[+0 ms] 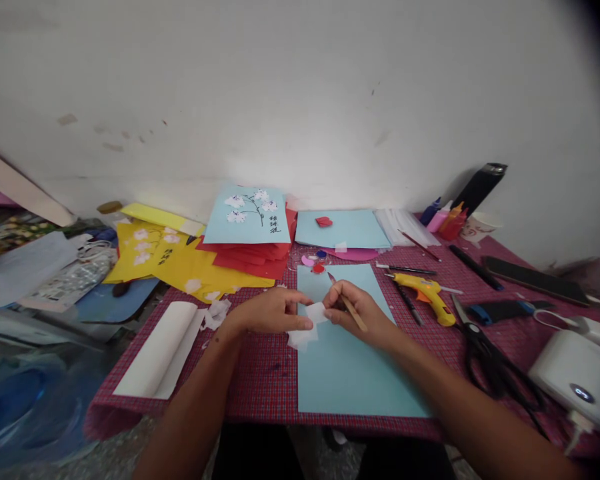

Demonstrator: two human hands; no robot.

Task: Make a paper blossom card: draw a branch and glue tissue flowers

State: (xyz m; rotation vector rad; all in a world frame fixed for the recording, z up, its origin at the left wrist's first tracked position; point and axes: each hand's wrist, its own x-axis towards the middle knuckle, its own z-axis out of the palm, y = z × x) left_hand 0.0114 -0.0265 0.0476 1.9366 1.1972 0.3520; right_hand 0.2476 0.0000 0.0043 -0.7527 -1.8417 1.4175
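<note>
A sheet of light blue paper lies before me on the checked tablecloth. My right hand is closed over it, with a slim wooden-handled paintbrush across the fingers and a small white paper piece pinched at the fingertips. From the left, my left hand reaches over the sheet's edge, thumb and fingers apart, close to that piece. Under the fingertips, more thin white paper pieces lie over the sheet's left edge. Just beyond are small dishes of red paint, pink paint and blue paint.
A yellow glue gun, black scissors and a white power device lie right. Paint bottles stand behind. At left are a white paper roll and yellow sheets. A flower picture tops red paper.
</note>
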